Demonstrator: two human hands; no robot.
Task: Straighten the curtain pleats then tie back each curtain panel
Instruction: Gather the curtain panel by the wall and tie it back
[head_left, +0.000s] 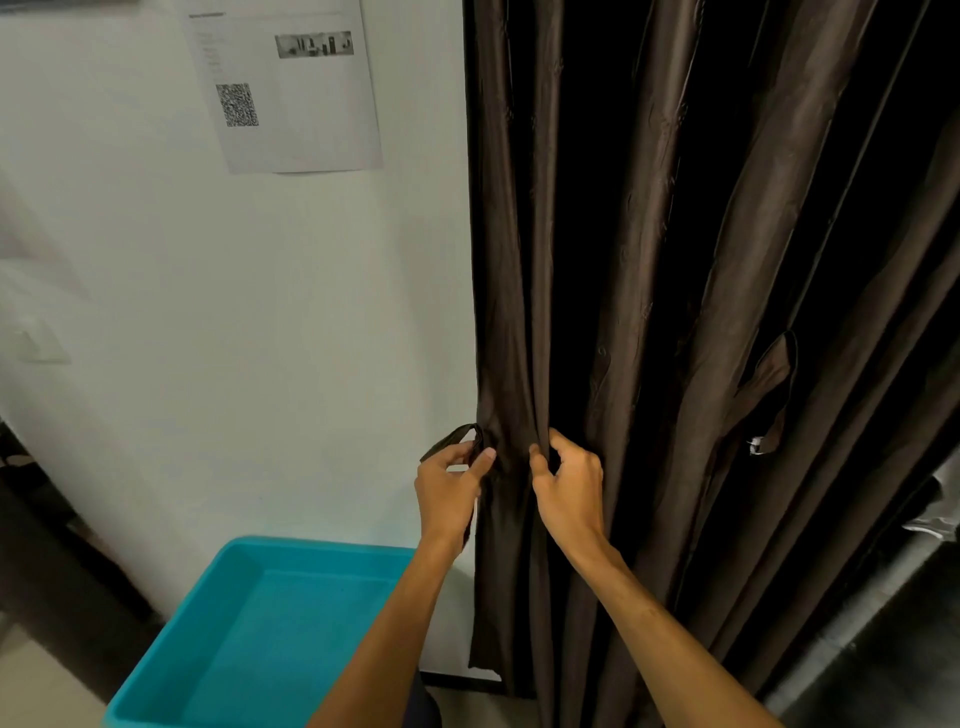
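A dark brown curtain panel (639, 291) hangs in long vertical pleats on the right half of the view. At its left edge my left hand (451, 486) pinches a dark fabric tie-back strap (448, 441) that loops out toward the wall. Just beside it my right hand (569, 486) grips a pleat of the curtain's left edge, fingers curled around the fold. A second tie-back strap (774, 384) hangs loose further right on the curtain.
A white wall (260, 338) stands left of the curtain, with a printed sheet bearing a QR code (283, 85) stuck on it. A turquoise plastic tub (249, 634) sits on the floor below my left arm. Dark furniture (47, 561) lies at the far left.
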